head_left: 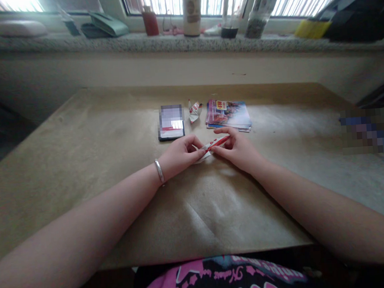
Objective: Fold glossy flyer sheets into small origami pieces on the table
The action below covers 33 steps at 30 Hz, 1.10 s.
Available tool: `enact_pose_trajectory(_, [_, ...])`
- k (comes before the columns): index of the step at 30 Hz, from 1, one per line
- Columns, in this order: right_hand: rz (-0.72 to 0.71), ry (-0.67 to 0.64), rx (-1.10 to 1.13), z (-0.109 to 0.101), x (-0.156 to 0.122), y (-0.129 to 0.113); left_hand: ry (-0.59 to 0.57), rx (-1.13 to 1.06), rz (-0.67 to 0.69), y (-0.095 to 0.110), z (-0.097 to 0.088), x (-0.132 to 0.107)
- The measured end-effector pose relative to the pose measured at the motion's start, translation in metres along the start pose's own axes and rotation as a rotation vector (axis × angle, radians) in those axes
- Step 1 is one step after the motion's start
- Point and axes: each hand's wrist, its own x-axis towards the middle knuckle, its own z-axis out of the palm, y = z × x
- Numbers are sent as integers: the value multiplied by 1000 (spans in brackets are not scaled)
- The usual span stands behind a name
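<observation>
Bracelet of plain silver-coloured metal (159, 171) sits on the wrist of the left hand (180, 152). Beyond that hand, a dark-edged rectangular device with a pale, pixelated screen (171, 122) lies flat on the broad brown tabletop (118, 123); keep the fingers off it.

Left thumb and forefinger are drawn narrow, pinching the near-left end of a slim folded piece of white-and-red printed paper (218, 143). This piece is between the two hands, close to the tabletop; whether its underside touches the surface cannot be told. The step in hand appears to be forming a fold. Let the left pinch serve as the anchor, and hold it steady so that the layers do not slip.

Farther back, right of the device, stands or lies a small crumpled-looking folded piece of white-and-red paper (194, 111). Beside it rests a stack of glossy multicoloured leaflets (228, 114).

The right hand (241, 150) holds the slim piece between its thumb and partly hidden curled fingers; one finger extends beyond the far side. Align the edges first, then press outward from the anchor with even thumb pressure. Thin paper may tear or skew if pulled, so press rather than stretch.
</observation>
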Motion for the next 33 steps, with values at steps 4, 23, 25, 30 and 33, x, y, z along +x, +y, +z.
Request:
enact_pose_trajectory(4, [17, 8, 61, 1, 1, 1, 32, -22, -6, 1, 2, 1])
enact_pose_trajectory(23, [-50, -99, 324, 12, 5, 1, 65, -143, 5, 3, 8, 4])
enact_pose_trajectory(25, [-69, -126, 268, 11, 4, 1, 65, -156, 24, 2, 8, 5])
enact_pose_trajectory(30, [-107, -60, 36, 11, 2, 1, 79, -103, 159, -2, 6, 5])
enact_pose_trajectory(33, [-191, 19, -90, 7, 2, 0, 156, 65, 282, -1, 5, 3])
